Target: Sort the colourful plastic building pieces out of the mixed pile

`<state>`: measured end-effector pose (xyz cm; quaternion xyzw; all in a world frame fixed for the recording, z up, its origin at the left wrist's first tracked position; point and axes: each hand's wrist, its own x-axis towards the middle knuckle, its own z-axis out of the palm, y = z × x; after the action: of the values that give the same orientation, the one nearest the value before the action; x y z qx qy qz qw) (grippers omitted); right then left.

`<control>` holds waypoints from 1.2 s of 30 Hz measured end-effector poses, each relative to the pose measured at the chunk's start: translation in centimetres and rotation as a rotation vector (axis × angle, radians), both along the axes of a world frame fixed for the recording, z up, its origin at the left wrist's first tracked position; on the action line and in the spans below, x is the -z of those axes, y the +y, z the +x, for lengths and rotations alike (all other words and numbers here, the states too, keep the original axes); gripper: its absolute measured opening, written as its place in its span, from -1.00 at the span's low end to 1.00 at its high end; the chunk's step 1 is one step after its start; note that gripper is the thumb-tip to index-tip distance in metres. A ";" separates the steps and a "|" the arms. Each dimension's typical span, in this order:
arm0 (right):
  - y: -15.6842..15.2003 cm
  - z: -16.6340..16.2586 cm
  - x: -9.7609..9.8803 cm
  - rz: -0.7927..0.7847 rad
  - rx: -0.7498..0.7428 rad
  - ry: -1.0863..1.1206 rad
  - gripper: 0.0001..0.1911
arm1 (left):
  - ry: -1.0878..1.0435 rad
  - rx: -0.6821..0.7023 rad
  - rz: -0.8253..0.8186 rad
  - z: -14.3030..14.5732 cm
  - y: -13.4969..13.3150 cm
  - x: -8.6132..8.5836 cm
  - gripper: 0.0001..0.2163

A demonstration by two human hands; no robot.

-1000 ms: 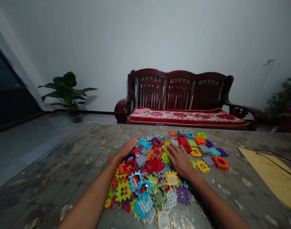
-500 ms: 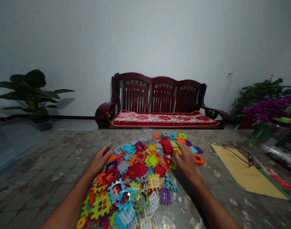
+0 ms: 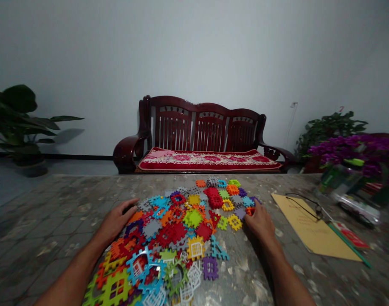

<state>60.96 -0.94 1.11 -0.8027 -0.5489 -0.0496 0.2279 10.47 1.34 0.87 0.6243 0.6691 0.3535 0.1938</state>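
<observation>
A heap of colourful plastic interlocking tiles with toothed edges lies on the table before me. My left hand (image 3: 119,217) rests at the heap's left edge, fingers stretched and apart, by an orange tile (image 3: 136,217). At the right side my right hand (image 3: 262,222) has thumb and fingers around an orange frame tile (image 3: 250,211), partly hidden by them. Near it lie a yellow windowed tile (image 3: 235,222), a grey-purple tile (image 3: 240,213) and a blue tile (image 3: 248,201). A red stack (image 3: 215,199) sits further left, and a purple tile (image 3: 210,268) lies at the front.
On the right of the table (image 3: 245,276) are a tan paper envelope (image 3: 309,229), glasses (image 3: 318,209), a green stick (image 3: 349,244), a green-lidded bottle (image 3: 344,174) and purple flowers (image 3: 334,148). A wooden bench (image 3: 210,123) stands behind; a potted plant (image 3: 19,127) is at left.
My right hand has moved from the red stack and a yellow tile rightward to the orange frame tile. A yellow windowed tile now shows where the hand was. The view has turned slightly right.
</observation>
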 end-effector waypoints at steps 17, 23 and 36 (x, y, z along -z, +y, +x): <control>0.1 0.9 -0.1 -0.127 -0.025 -0.034 -0.31 | 0.064 0.052 0.052 -0.1 0.1 0.0 -0.55; 0.2 1.0 0.6 -0.087 -0.037 -0.071 -0.34 | 0.079 0.061 0.040 0.0 0.1 -0.2 -0.55; 0.1 2.6 0.1 -0.088 0.021 -0.068 -0.39 | 0.090 0.059 0.061 0.1 0.1 -0.5 -0.56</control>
<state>63.55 -0.81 1.01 -0.8154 -0.5497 -0.0550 0.1729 10.58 1.41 1.40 0.6645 0.6476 0.3393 0.1546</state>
